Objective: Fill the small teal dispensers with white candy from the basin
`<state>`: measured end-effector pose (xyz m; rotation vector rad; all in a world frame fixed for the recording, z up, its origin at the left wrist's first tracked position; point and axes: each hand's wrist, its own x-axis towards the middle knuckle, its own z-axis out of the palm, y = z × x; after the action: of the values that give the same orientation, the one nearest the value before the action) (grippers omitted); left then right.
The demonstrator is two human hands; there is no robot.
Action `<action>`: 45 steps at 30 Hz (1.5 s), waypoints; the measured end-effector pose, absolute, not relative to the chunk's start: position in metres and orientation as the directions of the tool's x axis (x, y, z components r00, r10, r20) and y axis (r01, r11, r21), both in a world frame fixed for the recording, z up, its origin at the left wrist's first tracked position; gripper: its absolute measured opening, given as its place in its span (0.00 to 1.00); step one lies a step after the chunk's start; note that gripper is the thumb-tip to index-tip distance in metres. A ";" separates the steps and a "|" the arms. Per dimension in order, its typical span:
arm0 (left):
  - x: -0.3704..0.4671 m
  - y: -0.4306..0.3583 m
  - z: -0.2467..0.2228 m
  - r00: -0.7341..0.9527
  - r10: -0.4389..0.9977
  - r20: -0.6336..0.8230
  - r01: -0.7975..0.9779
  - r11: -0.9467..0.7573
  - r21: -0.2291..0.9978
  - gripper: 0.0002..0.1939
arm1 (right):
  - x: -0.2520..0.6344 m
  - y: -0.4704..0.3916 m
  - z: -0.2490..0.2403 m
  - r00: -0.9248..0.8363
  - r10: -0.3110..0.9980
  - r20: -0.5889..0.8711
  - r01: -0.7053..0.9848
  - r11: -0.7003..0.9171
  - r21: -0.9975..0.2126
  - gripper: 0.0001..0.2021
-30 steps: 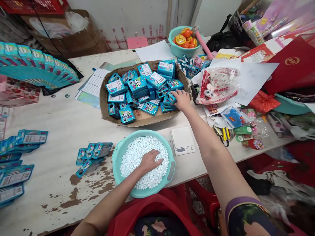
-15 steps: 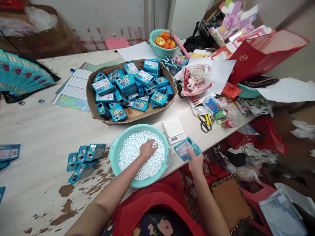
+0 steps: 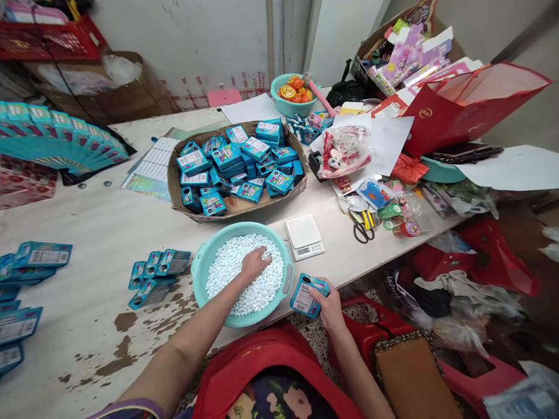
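Observation:
My left hand [image 3: 254,265] rests in a turquoise basin [image 3: 201,285], its fingers curled into small white candies [image 3: 248,297]. The fingertips are partly hidden among them. In my right hand [image 3: 331,305] is a small blue candy box [image 3: 307,295], gripped by its right side with the thumb across its printed face. That box is just off the table's front edge, right of the basin. A white kitchen scale [image 3: 304,237] with a small display stands between the basin and the scissors.
Behind the basin, a cut-down cardboard box [image 3: 196,215] holds many blue candy boxes. A few blue boxes [image 3: 152,292] lie to the left, with more stacks [image 3: 20,323] further left. Black scissors [image 3: 363,231] and a red paper bag [image 3: 458,110] are on the right.
My right hand has brought the blue candy box down and left, closer to the basin, turning it more upright. My left hand stays among the candies. The view has shifted somewhat.

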<state>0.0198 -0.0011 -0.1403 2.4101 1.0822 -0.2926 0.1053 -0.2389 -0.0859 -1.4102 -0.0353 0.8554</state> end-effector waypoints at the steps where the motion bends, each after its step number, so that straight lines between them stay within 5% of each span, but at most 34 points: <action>1: 0.021 -0.001 -0.140 0.661 0.648 -0.378 0.751 -0.571 0.333 0.20 | 0.107 -0.240 -0.089 0.688 0.557 -0.465 -0.509 -0.087 -0.856 0.18; 8: 0.023 -0.001 -0.143 0.632 0.673 -0.384 0.775 -0.546 0.318 0.20 | 0.109 -0.230 -0.090 0.549 0.694 -0.466 -0.506 -0.168 -0.846 0.24; 17: 0.024 0.005 -0.148 0.630 0.674 -0.386 0.773 -0.497 0.393 0.20 | 0.108 -0.197 -0.099 0.329 0.715 -0.617 -0.587 -0.357 -0.726 0.19; 33: 0.028 -0.030 -0.137 0.657 0.638 -0.401 0.726 -0.396 0.562 0.16 | 0.113 -0.221 -0.090 0.419 0.627 -0.657 -0.575 -0.377 -0.726 0.18; 35: 0.025 -0.028 -0.133 0.652 0.629 -0.423 0.689 -0.257 0.678 0.16 | 0.120 -0.225 -0.083 0.454 0.637 -0.623 -0.522 -0.376 -0.765 0.20; 38: 0.016 -0.022 -0.126 0.604 0.589 -0.537 0.472 0.279 0.836 0.18 | 0.129 -0.229 -0.067 0.580 0.639 -0.505 -0.362 -0.353 -0.863 0.24; 41: 0.010 -0.018 -0.119 0.589 0.476 -0.653 0.201 0.696 0.689 0.17 | 0.124 -0.227 -0.050 0.634 0.649 -0.421 -0.261 -0.333 -0.906 0.23; 45: 0.009 -0.020 -0.095 0.587 0.415 -0.695 0.022 0.850 0.527 0.13 | 0.100 -0.208 -0.040 0.680 0.683 -0.266 -0.026 -0.340 -0.940 0.19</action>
<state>0.0088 -0.0197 -0.0948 0.5228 0.9239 0.2416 0.1003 -0.2083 -0.0400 -1.7838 -0.5245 0.7971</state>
